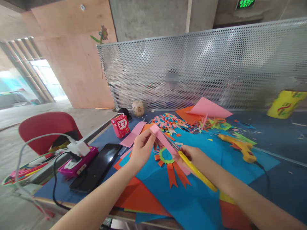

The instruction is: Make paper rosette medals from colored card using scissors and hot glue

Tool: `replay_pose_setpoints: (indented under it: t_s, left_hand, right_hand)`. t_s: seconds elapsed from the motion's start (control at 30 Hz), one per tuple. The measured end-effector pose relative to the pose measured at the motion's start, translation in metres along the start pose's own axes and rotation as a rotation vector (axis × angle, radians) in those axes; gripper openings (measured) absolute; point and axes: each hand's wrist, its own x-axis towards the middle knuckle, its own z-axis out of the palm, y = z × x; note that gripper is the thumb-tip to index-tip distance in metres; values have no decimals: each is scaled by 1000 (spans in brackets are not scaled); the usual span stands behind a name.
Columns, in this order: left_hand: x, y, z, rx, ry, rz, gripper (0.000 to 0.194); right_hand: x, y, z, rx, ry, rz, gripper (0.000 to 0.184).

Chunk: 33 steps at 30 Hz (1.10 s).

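Observation:
Between the fingers of my left hand [143, 147] is one end of a folded pink paper strip [166, 142]. My right hand [192, 156] holds yellow-handled scissors [195, 171], their blades alongside the strip; its fingertips reach the strip's lower end. I cannot tell whether the blades touch the paper. Below both hands, a paper rosette [167, 155] with a lime-green ring and orange ribbon tails lies on blue paper [153, 182]. Finished-looking pink, orange and blue rosettes [168, 120] are heaped just beyond my hands.
A yellow glue gun [237, 147] lies at right, its cord trailing forward. Left are a black phone [98, 167], purple power strip [78, 163] and red drink carton [120, 126]. Paper scraps [216, 124] lie before a perforated metal screen [203, 64]; a person sits behind it.

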Motion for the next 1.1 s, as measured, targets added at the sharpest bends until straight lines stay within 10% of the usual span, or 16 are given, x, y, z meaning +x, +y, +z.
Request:
replay_pose_setpoints:
  t_s: [1.1]
  left_hand:
    - [-5, 1, 3, -54, -110, -46, 25]
  right_hand:
    - [0, 2, 4, -42, 49, -19, 25]
